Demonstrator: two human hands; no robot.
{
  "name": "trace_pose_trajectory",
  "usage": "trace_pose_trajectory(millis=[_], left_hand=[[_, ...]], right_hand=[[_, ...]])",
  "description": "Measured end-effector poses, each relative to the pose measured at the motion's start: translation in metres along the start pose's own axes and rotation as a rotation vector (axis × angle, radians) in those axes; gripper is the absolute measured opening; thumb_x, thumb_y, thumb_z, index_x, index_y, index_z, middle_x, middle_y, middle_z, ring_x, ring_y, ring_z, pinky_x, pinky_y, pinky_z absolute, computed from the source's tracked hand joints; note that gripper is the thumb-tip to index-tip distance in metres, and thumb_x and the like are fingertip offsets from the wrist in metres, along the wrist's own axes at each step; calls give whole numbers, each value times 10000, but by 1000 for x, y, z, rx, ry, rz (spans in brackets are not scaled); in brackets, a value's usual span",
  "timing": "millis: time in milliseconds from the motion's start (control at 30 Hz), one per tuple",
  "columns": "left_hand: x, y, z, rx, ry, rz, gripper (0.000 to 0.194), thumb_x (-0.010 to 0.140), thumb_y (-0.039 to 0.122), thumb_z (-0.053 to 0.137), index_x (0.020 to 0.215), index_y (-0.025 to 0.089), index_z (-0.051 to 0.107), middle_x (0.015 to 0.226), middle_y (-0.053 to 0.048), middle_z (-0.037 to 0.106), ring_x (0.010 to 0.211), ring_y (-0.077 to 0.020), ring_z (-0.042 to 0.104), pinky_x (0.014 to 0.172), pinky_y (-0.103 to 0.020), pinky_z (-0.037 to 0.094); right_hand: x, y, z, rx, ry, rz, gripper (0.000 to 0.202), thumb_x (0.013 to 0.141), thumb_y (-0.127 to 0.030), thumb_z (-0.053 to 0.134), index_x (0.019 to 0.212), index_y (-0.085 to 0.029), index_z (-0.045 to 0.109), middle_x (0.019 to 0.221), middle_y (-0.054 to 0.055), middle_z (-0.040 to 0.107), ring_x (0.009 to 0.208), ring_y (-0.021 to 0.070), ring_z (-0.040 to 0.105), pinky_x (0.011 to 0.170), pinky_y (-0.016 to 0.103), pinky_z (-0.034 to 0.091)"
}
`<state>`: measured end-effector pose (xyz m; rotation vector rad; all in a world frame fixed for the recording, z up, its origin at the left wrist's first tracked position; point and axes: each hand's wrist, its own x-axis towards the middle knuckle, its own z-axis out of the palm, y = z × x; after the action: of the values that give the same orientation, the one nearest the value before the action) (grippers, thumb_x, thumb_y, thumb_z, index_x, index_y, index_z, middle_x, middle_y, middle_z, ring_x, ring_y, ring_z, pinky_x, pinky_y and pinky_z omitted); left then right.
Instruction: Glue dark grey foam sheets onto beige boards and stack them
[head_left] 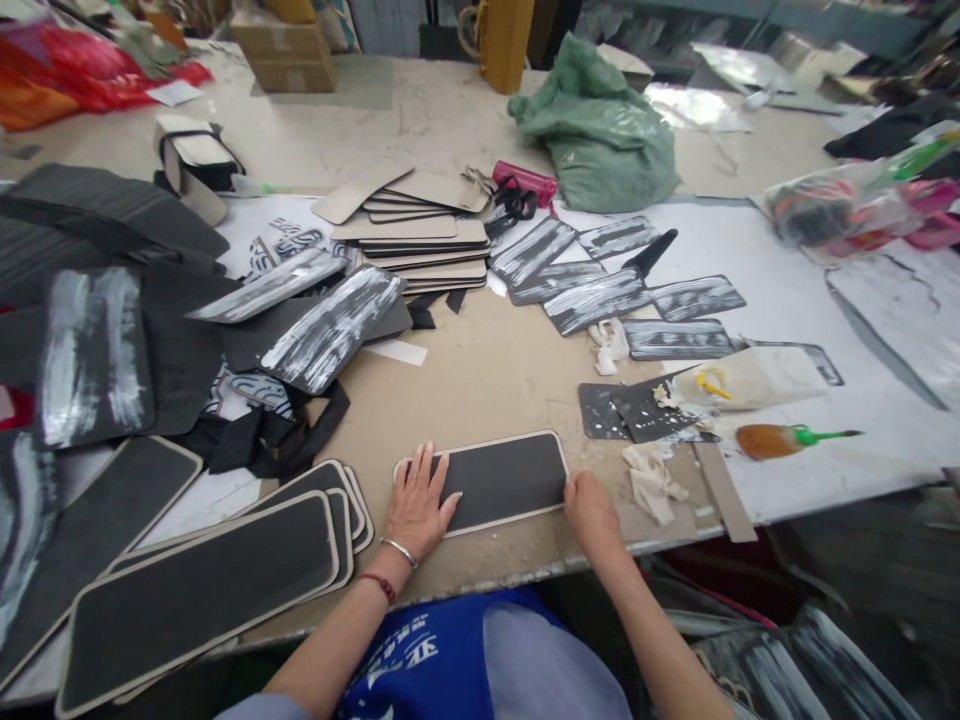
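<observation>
L hand [421, 500]: spread flat on blk panel [514, 480], L end
R hand [592, 508]: fingers curled at its R edge; if pinching, cannot tell
Panel: on table [480, 385], nr front edge

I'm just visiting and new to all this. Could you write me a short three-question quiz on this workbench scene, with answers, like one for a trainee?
1. True or false: the left hand and the right hand both touch the same dark panel with a pale edge.

2. Which of these is nearest the right hand?
A. the green bag
B. the amber bottle with a green nozzle
C. the stacked cardboard boxes

3. Short answer: on which of the person's wrists is the silver bangle?

Key:
1. True.
2. B.
3. The left.
</observation>
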<state>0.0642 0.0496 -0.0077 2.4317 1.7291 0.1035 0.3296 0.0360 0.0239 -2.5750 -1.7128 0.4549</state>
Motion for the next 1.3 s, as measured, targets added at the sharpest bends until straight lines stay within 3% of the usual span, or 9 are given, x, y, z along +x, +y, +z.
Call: trace_pose_trajectory(millis=[133, 233, 333, 567, 667, 833, 1000, 1133, 1300], left_hand=[[-3, -3, 2, 21, 24, 22, 570, 836, 405, 430, 1327, 123, 364, 1428, -186, 249, 1332, -300, 187, 1062, -487, 197], [-3, -4, 5, 18, 30, 39, 562, 828, 374, 434, 1321, 112, 371, 1423, -195, 254, 1331, -305, 189, 1058, -496, 198], [-2, -4, 7, 16, 25, 45, 562, 810, 346, 448, 1313, 104, 382, 1419, -204, 257, 1328, -313, 192, 1052, -506, 204], [1, -2, 3, 17, -25, 6, 560, 819, 396, 437, 1295, 102, 407, 1412, -206, 276, 1323, -316, 207, 1055, -511, 204], [1, -2, 3, -1, -16, -3, 563, 814, 398, 433, 1296, 107, 404, 1410, -196, 286, 1321, -312, 215, 1055, -512, 205], [-1, -4, 7, -33, 61, 16, 560, 823, 407, 394, 1285, 90, 411, 1407, -202, 289, 1323, -311, 212, 1049, -519, 218], [0, -6, 11, -24, 123, 63, 563, 838, 417, 371, 1276, 66, 422, 1394, -231, 295, 1318, -325, 217, 1043, -522, 222], [-3, -5, 10, -12, 100, 37, 565, 839, 438, 399, 1292, 100, 409, 1399, -204, 305, 1312, -311, 239, 1050, -503, 224], [3, -2, -1, -91, -7, -27, 615, 822, 435, 459, 1354, 172, 299, 1416, -147, 301, 1316, -276, 231, 1059, -482, 222]], right_hand=[[-12, -50, 9, -37, 215, -288, 385, 868, -296, 379, 1136, -56, 516, 1172, 213, 533, 1121, 302, 450, 903, 414, 360], [-18, -95, 33, 45, 166, -667, 541, 849, -356, 441, 1302, -67, 378, 1376, 164, 367, 1300, 275, 249, 1030, 416, 269], [-11, -106, 49, 100, 60, -884, 661, 826, -422, 474, 1358, -77, 288, 1428, 132, 288, 1343, 240, 139, 1079, 408, 212], [39, -21, 27, 44, 87, -686, 687, 853, -393, 422, 1401, -73, 159, 1435, 158, 258, 1347, 247, 122, 1074, 464, 206], [48, -3, 23, 35, 100, -651, 653, 867, -360, 392, 1407, -89, 145, 1432, 147, 271, 1344, 235, 140, 1069, 457, 221], [39, -9, 22, 25, 163, -536, 511, 879, -302, 373, 1353, -119, 316, 1353, 135, 403, 1301, 243, 250, 1032, 449, 270], [41, -23, 0, -43, 124, -376, 354, 833, -332, 488, 1121, -132, 535, 1105, 141, 557, 1051, 267, 465, 891, 399, 384], [50, -24, -15, -77, 49, -377, 329, 773, -376, 576, 1014, -153, 561, 980, 114, 578, 957, 254, 494, 834, 369, 387], [69, -16, -7, -63, 25, -374, 381, 719, -407, 607, 993, -149, 551, 957, 109, 592, 943, 243, 525, 805, 342, 385]])
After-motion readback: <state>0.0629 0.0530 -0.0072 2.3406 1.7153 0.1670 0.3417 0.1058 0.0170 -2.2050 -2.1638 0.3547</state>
